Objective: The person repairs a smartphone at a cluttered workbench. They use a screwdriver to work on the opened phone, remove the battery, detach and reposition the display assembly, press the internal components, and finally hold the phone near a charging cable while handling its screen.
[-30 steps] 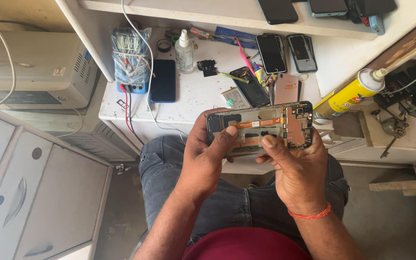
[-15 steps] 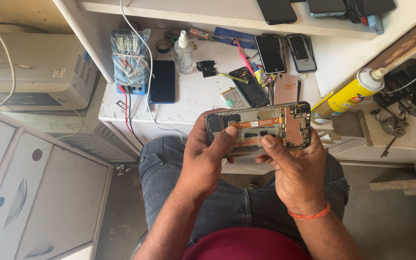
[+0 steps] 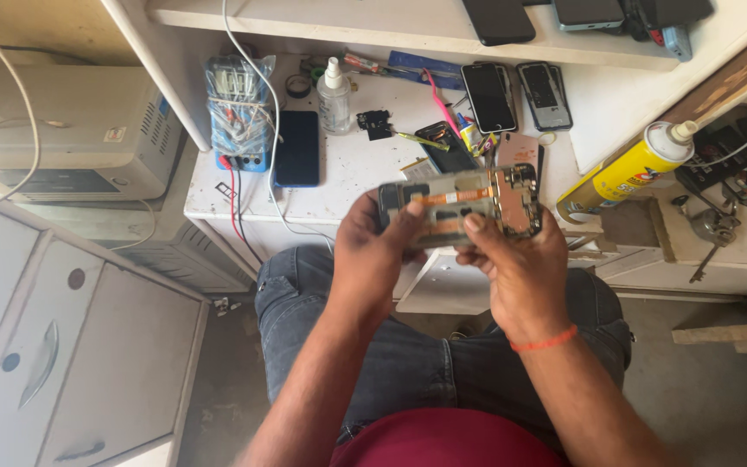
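I hold an opened phone (image 3: 469,201) with its back cover off, its orange flex cable and circuit board showing, level above my lap. My left hand (image 3: 373,255) grips its left end with the thumb on the top face. My right hand (image 3: 512,264) supports the right half from below, thumb pressed onto the middle of the phone's inside. An orange band circles my right wrist (image 3: 545,340).
A small white table (image 3: 347,173) ahead carries a blue multimeter (image 3: 239,117) with red and black leads, a dark phone (image 3: 297,149), a clear spray bottle (image 3: 334,95), several phones (image 3: 488,97) and tools. A yellow spray can (image 3: 628,171) leans at right. White cabinet (image 3: 62,346) at left.
Both hands keep their grip on the opened phone. My right thumb has shifted slightly on its inner face. Otherwise little differs.
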`<state>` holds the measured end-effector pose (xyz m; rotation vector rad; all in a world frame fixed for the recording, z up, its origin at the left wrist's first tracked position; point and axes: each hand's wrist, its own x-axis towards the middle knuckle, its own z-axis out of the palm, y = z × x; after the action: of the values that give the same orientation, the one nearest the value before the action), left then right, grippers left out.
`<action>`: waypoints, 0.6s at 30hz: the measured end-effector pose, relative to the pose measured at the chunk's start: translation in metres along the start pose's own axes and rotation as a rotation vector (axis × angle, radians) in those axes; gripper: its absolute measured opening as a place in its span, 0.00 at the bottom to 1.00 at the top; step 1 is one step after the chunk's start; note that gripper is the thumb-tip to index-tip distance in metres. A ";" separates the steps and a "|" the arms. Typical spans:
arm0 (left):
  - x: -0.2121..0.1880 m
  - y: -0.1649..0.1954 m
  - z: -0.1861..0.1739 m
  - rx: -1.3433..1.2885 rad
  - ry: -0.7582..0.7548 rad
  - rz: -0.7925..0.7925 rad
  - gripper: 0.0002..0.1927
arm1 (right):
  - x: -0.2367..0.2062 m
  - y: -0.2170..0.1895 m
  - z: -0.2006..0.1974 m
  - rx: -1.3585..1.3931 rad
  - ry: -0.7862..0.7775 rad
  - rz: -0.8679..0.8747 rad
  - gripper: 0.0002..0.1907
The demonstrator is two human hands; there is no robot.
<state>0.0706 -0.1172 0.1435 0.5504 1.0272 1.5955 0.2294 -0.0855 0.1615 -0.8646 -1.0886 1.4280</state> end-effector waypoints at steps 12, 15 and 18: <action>-0.010 -0.007 -0.001 -0.075 -0.060 0.021 0.27 | 0.006 0.008 0.005 -0.001 0.041 -0.024 0.15; -0.012 -0.006 -0.002 -0.064 -0.059 -0.037 0.29 | 0.001 0.011 0.004 -0.005 0.045 -0.026 0.15; -0.013 -0.005 -0.001 -0.059 -0.079 -0.033 0.30 | -0.003 0.011 0.002 -0.013 0.059 -0.023 0.15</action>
<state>0.0764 -0.1298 0.1407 0.5492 0.9235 1.5576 0.2242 -0.0888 0.1521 -0.8950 -1.0607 1.3694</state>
